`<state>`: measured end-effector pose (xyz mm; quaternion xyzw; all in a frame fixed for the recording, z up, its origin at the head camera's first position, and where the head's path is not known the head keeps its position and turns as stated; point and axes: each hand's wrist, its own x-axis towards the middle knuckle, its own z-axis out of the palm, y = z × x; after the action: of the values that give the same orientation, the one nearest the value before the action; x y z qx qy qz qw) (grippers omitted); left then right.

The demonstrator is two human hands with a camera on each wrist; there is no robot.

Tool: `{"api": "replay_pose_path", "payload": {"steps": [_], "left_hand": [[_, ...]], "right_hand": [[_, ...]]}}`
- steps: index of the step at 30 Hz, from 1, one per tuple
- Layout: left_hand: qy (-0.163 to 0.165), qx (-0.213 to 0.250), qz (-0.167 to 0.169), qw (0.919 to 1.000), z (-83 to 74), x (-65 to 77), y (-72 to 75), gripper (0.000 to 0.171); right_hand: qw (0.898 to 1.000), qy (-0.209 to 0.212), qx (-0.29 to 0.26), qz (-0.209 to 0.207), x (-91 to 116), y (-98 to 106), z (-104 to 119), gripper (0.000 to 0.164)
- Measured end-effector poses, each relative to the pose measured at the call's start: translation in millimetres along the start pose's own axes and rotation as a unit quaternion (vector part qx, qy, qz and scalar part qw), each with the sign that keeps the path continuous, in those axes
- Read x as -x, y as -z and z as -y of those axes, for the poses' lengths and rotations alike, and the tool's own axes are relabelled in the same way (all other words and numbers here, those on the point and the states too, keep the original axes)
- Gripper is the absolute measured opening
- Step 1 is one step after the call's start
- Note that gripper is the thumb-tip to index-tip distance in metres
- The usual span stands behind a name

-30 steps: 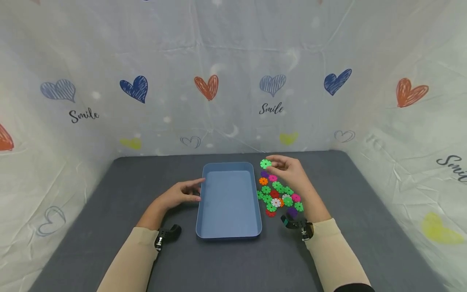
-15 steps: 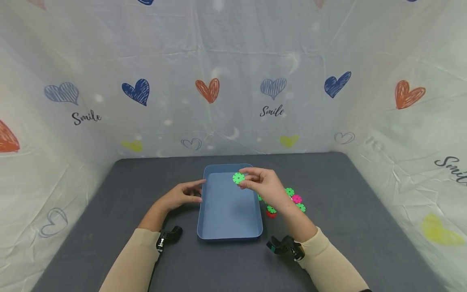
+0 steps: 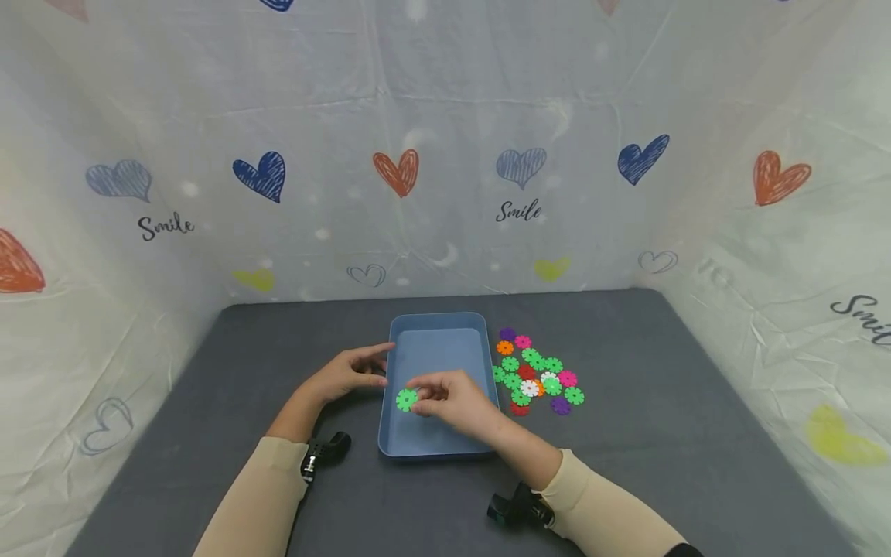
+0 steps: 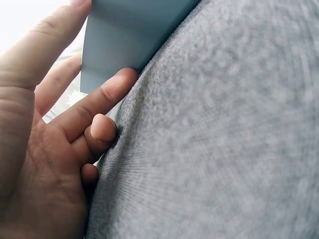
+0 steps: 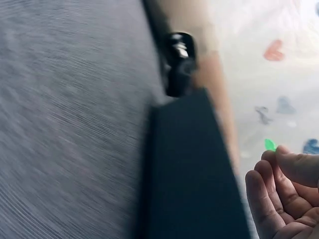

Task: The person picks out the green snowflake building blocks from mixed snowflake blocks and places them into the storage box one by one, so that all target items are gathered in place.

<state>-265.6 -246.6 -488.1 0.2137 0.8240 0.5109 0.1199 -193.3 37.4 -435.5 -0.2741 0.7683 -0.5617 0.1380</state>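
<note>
Pinching a green notched disc (image 3: 407, 400) between thumb and fingers, the right hand (image 3: 455, 402) shows in the head view just below the centre of the frame, over the left part of a blue tray (image 3: 431, 445); whether the disc touches the tray is hard to tell. Left of it, the left hand (image 3: 348, 375) reaches to the tray's left wall, thumb and index finger apart and their tips against or just beside the rim, gripping nothing. Right of the tray, at centre right, loose discs (image 3: 527, 372) in green, red, orange, pink, purple and white lie bunched on the dark grey tabletop (image 3: 411, 510), some overlapping. In the lower part of the frame, 2 beige sleeves (image 3: 254, 495) end at bare wrists, with black wrist devices beside them. A pale curtain (image 3: 452, 77) with printed hearts fills the upper frame. In the left wrist view, the left hand takes up the left side, its fingers partly bent beside the tray wall at the top, grey cloth filling the right. In the right wrist view, the disc's green edge peeks from between thumb and fingertip at the right, and a dark, blurred tray wall rises at lower centre.
</note>
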Motion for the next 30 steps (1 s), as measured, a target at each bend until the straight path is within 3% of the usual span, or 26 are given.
{"api": "replay_pose_path", "payload": {"steps": [7,12,17,30], "left_hand": [[-0.007,0.006,0.002,1.0,1.3,-0.3,0.2,0.072],[-0.015,0.003,0.006,0.9999,2.7,-0.2,0.2,0.072],[-0.013,0.003,0.006,0.9999,4.2,0.8,0.6,0.073],[-0.011,-0.004,0.009,0.9999,2.5,0.2,1.8,0.073]], "right_hand": [[0.996,-0.001,0.081,0.024,-2.2,-21.5,-9.9,0.024],[0.988,-0.017,0.128,0.081,-4.4,-33.1,-16.8,0.021],[0.982,-0.017,0.149,0.119,-4.7,-37.6,-18.1,0.018],[0.977,-0.019,0.159,0.142,-7.4,-30.3,-18.8,0.019]]}}
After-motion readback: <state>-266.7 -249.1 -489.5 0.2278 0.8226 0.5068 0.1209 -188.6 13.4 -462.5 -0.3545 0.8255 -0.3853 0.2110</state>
